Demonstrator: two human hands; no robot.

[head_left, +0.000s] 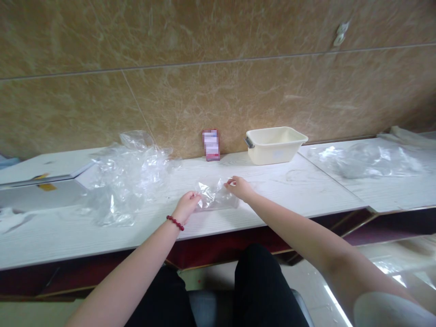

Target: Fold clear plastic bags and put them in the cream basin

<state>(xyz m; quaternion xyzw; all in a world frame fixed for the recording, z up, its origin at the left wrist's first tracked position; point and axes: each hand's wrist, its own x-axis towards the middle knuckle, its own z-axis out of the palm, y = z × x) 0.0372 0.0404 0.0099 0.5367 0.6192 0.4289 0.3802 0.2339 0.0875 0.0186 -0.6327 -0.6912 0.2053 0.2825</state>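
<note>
A clear plastic bag point(216, 200) lies on the white tabletop between my two hands. My left hand point(187, 205), with a red bead bracelet at the wrist, pinches the bag's left end. At its upper right, my right hand point(239, 187) has thumb and fingers closed on the bag's edge. The bag's film is shiny and wrinkled, and I cannot make out anything inside it.
A heap of clear plastic bags point(127, 177) lies to the left, beside a white box point(41, 193). Against the wall stand a phone point(211, 145) and a cream bin point(277, 152). More plastic bags point(371, 161) lie at the right. The table's front edge runs close to my knees.
</note>
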